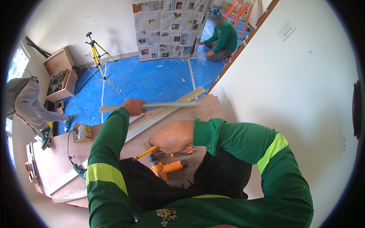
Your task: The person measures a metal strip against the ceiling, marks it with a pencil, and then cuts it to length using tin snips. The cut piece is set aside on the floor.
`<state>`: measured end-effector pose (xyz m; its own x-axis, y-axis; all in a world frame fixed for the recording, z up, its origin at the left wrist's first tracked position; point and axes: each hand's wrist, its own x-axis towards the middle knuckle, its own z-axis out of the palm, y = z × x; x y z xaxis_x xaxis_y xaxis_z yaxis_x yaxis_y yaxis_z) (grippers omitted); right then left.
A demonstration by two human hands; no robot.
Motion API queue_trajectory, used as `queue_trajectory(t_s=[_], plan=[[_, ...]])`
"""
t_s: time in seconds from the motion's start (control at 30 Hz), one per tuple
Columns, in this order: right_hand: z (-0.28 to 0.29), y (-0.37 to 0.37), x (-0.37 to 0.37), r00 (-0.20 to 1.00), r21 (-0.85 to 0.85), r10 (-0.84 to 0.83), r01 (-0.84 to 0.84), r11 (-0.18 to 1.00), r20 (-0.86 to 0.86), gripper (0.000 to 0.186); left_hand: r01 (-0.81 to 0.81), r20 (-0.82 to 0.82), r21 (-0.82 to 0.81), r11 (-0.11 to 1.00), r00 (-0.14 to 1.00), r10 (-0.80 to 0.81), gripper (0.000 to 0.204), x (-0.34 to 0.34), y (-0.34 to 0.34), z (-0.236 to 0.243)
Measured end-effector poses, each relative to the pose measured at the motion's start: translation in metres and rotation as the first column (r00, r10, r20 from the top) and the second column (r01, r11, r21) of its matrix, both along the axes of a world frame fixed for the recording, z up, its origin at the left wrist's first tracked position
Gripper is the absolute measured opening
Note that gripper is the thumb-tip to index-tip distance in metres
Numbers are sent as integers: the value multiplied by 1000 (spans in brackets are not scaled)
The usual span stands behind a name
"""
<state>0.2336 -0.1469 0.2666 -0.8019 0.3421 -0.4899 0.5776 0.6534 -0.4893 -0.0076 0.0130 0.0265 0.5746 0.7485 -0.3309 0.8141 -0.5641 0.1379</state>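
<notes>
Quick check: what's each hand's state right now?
Left hand: closed, holding the grey metal strip.
Right hand: closed, holding the slim orange stick.

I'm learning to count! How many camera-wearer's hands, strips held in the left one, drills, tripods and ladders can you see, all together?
Left hand and right hand: 2
Held strip: 1
Orange drill: 1
Yellow tripod: 1
Orange ladder: 1
Total: 6
</notes>
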Motion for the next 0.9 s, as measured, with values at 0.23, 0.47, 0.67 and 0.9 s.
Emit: queue_trajectory(t_s=[0.23,0.47,0.67,0.9], plan=[[2,-1,1,1000,3,-2,2,1000,1,40,15,-7,43,999,1000,-14,60,-2,0,-1],[8,-2,1,999,-2,28,-28,1000,30,24,-11,4,6,1000,1000,11,59,0,-3,11],[2,-2,1,999,10,35,-36,999,22,29,-12,-24,-10,1000,1000,11,56,-1,-4,13],[-4,-3,0,1000,24,28,-29,999,13,28,2,-2,61,998,1000,-2,57,-4,-6,5]])
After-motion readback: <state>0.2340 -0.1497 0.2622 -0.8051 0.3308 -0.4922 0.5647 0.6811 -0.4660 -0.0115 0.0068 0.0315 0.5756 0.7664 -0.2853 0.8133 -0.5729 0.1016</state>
